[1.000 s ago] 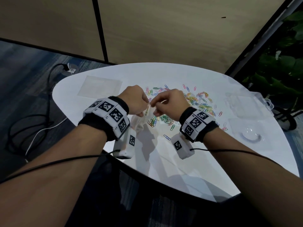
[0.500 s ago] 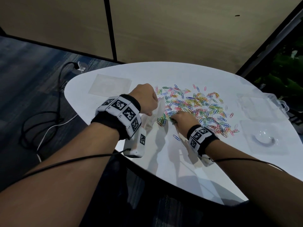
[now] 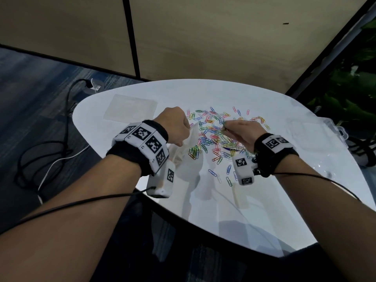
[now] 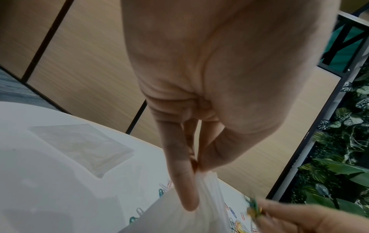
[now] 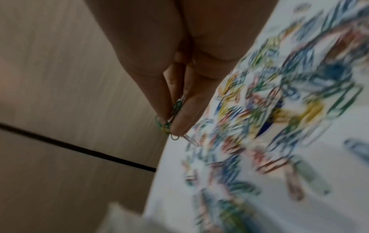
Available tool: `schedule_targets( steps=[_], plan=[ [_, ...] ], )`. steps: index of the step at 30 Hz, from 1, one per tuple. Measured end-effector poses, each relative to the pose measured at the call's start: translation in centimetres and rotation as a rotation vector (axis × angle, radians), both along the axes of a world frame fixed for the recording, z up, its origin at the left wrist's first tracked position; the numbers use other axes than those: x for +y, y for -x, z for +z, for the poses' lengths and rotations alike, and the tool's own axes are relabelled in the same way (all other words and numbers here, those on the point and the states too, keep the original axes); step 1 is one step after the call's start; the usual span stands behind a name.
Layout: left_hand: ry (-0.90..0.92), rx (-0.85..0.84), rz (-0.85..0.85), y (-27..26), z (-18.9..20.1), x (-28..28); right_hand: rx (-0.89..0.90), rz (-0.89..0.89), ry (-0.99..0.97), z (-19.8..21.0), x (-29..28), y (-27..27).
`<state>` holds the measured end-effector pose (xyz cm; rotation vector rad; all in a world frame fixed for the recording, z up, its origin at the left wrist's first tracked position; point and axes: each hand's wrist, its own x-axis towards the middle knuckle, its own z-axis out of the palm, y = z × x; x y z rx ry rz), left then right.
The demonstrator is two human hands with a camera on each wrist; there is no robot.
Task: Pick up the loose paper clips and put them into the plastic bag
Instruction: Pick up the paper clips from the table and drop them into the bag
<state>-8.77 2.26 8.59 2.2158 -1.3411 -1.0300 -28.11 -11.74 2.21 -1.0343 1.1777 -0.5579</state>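
Observation:
Many coloured paper clips [image 3: 215, 133] lie scattered on the white table [image 3: 264, 210]. My left hand [image 3: 175, 127] pinches the rim of a clear plastic bag [image 3: 190, 143], holding it up just left of the pile; the left wrist view shows thumb and finger pinching the plastic bag [image 4: 207, 197]. My right hand [image 3: 242, 131] hovers above the pile, pinching a small bunch of clips [image 3: 223, 125] at its fingertips. In the right wrist view green and yellow clips [image 5: 169, 124] sit pinched between the fingertips, over the blurred pile of paper clips [image 5: 279, 110].
A flat stack of clear bags [image 3: 130, 107] lies at the table's far left. A clear plastic box [image 3: 317, 135] and a clear lid [image 3: 329, 169] sit at the right. Cables [image 3: 50, 151] trail on the floor to the left; plants [image 3: 350, 94] stand at the right.
My right hand went down from the bag mouth to the pile, took a few clips and has risen with them. The left hand has kept holding the bag.

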Motion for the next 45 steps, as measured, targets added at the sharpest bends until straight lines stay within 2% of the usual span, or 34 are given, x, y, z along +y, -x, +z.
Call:
schedule_targets(
  steps=[3, 6, 8, 12, 13, 16, 18, 22, 24, 26, 27, 28, 30, 33, 36, 38, 41, 45],
  plan=[
    [0.003, 0.000, 0.006, 0.1, -0.2, -0.1, -0.249, 0.083, -0.130, 2.5, 2.1, -1.6],
    [0.023, 0.004, 0.011, 0.0, -0.3, 0.0, -0.287, 0.195, -0.180, 3.0, 5.0, -3.5],
    [0.037, 0.016, 0.019, 0.1, -0.3, 0.0, -0.196, 0.225, -0.146, 2.2, 6.8, -4.4],
    [0.030, 0.047, 0.021, 0.2, -0.7, 0.0, 0.312, 0.346, 0.348, 0.5, 8.0, -5.2],
    [0.025, 0.054, 0.021, 0.2, -0.7, 0.0, 0.367, 0.359, 0.426, 0.5, 8.2, -5.4],
    [0.028, 0.061, 0.018, 0.3, -0.9, 0.0, 0.348, 0.334, 0.515, 0.8, 8.4, -5.9],
    [0.033, 0.038, 0.012, 0.3, -1.0, 0.0, 0.404, 0.367, 0.551, 0.6, 8.3, -6.2],
    [0.037, 0.007, 0.016, 0.3, -0.7, 0.1, 0.380, 0.511, 0.468, 0.9, 8.0, -6.2],
    [0.033, -0.001, 0.024, 0.3, -0.5, 0.1, 0.318, 0.479, 0.488, 1.7, 7.7, -5.7],
    [0.031, -0.012, 0.031, 0.2, -0.4, 0.2, 0.272, 0.401, 0.589, 2.1, 7.0, -4.8],
    [0.030, -0.016, 0.036, 0.1, -0.3, 0.3, 0.333, 0.402, 0.699, 1.7, 6.5, -4.2],
    [0.028, -0.016, 0.041, 0.0, -0.2, 0.3, 0.452, 0.457, 0.822, 1.1, 6.1, -3.6],
    [0.024, -0.012, 0.044, -0.1, -0.1, 0.3, 0.712, 0.728, 0.980, -0.8, 6.3, -2.0],
    [0.024, -0.009, 0.040, 0.0, 0.1, 0.4, 0.895, 1.279, 0.945, -4.3, 8.8, 1.3],
    [0.017, -0.009, 0.031, -0.1, 0.2, 0.5, 1.028, 1.536, 1.002, -6.8, 10.9, 5.0],
    [0.010, -0.003, 0.036, -0.1, 0.2, 0.4, 1.092, 1.526, 1.084, -7.8, 10.2, 7.1],
    [0.003, -0.015, 0.029, 0.2, 0.1, 0.1, 1.198, 1.355, 1.162, -8.5, 6.9, 9.0],
    [-0.005, -0.029, 0.014, 0.6, -0.2, -0.2, 1.409, 1.148, 1.047, -8.3, 2.9, 8.8]
  ],
)
